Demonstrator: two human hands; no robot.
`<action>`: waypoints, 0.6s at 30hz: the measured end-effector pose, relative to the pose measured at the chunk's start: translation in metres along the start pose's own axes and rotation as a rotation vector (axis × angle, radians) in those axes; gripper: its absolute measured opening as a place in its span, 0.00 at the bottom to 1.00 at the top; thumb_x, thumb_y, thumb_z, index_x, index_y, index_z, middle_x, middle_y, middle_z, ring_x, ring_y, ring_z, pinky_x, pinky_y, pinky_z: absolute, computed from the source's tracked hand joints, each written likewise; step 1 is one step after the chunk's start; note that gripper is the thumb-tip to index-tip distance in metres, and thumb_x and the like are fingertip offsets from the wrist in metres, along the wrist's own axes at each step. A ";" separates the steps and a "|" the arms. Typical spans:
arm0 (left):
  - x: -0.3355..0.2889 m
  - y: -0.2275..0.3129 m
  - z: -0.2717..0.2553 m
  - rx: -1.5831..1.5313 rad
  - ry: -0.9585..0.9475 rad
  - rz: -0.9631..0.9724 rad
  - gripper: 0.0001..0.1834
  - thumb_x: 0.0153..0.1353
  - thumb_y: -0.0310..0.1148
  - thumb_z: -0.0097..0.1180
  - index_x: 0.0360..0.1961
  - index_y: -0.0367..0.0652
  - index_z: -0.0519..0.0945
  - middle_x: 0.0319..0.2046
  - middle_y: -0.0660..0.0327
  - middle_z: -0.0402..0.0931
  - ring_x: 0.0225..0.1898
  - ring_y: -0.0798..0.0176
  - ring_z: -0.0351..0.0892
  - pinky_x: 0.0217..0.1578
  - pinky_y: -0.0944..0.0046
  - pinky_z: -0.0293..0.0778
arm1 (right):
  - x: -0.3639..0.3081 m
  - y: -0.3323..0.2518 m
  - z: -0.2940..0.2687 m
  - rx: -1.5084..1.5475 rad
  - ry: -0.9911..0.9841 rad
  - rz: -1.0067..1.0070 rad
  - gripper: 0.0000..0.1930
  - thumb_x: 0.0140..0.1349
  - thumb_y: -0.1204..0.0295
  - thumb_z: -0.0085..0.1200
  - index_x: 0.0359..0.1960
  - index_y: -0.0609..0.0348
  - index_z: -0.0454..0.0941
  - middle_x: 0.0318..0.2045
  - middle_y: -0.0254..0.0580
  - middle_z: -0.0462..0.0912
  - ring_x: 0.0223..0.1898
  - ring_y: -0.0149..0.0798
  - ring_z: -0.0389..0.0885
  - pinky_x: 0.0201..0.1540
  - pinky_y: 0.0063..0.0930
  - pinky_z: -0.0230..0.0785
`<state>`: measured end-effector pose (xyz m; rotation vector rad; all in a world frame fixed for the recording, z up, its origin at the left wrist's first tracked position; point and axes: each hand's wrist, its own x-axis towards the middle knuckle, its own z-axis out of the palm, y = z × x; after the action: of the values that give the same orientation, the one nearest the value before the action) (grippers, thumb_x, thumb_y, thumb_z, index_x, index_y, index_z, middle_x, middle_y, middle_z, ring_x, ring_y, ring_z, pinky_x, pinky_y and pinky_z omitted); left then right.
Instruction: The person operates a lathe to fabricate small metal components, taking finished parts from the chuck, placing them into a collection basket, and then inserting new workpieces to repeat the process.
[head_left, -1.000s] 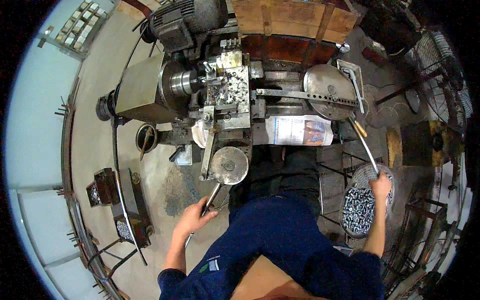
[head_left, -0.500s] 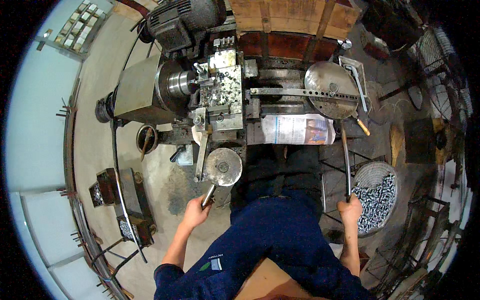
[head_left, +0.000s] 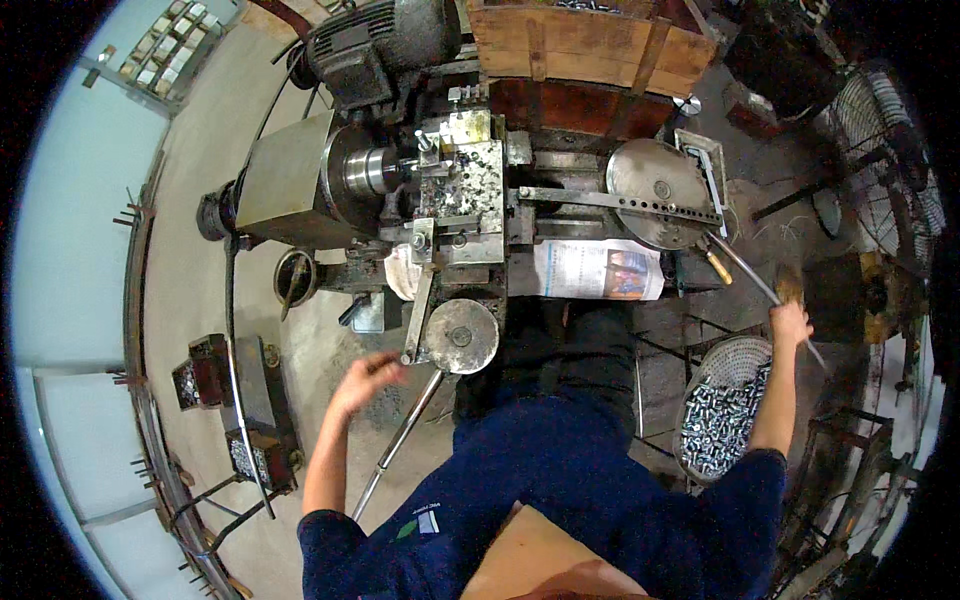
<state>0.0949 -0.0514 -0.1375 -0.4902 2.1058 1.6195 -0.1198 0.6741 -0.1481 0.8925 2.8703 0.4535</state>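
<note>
At the right, my right hand (head_left: 791, 323) is wrapped around a long metal lever (head_left: 745, 263) that slants down from a large round steel disc (head_left: 657, 190). My left hand (head_left: 368, 383) is off its lever, raised just left of a smaller round disc (head_left: 462, 336); its fingers are smeared by motion. The left lever (head_left: 398, 447), a bare metal rod, slopes from that disc toward my body. Between them stands a small lathe, with its shiny chuck (head_left: 371, 171) facing a carriage (head_left: 462, 190) strewn with metal chips.
A woven basket (head_left: 742, 355) of small shiny metal parts stands at my right. Printed paper (head_left: 599, 270) lies along the machine's front. A motor (head_left: 380, 50) and wooden crate (head_left: 600, 45) are behind. Bins of parts (head_left: 245, 455) sit at lower left.
My left hand has let go of its lever and moved left and up; that lever has swung. My right hand has swung its lever outward to the right.
</note>
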 end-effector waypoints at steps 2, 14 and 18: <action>0.037 -0.034 -0.036 0.574 0.283 -0.014 0.21 0.54 0.43 0.57 0.42 0.38 0.74 0.34 0.53 0.77 0.34 0.54 0.78 0.38 0.57 0.73 | 0.009 -0.020 -0.007 0.026 0.111 0.016 0.26 0.48 0.61 0.48 0.51 0.55 0.67 0.51 0.43 0.72 0.56 0.45 0.66 0.58 0.51 0.51; 0.150 -0.158 -0.061 1.048 0.888 -0.222 0.20 0.55 0.48 0.48 0.24 0.40 0.77 0.22 0.49 0.76 0.29 0.43 0.77 0.31 0.46 0.72 | -0.158 -0.070 0.017 0.631 0.169 -0.536 0.21 0.34 0.71 0.55 0.36 0.63 0.78 0.47 0.56 0.73 0.50 0.54 0.69 0.54 0.39 0.61; 0.142 -0.185 -0.082 0.999 0.742 -0.019 0.21 0.56 0.49 0.47 0.28 0.38 0.75 0.27 0.45 0.77 0.31 0.42 0.78 0.31 0.45 0.72 | -0.158 -0.086 -0.003 0.697 0.134 -0.584 0.20 0.35 0.73 0.53 0.36 0.64 0.78 0.43 0.54 0.76 0.46 0.54 0.72 0.51 0.36 0.64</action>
<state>0.0621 -0.1796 -0.3466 -0.7912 3.0329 0.1752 -0.0361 0.5161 -0.1701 0.0152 3.2329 -0.5894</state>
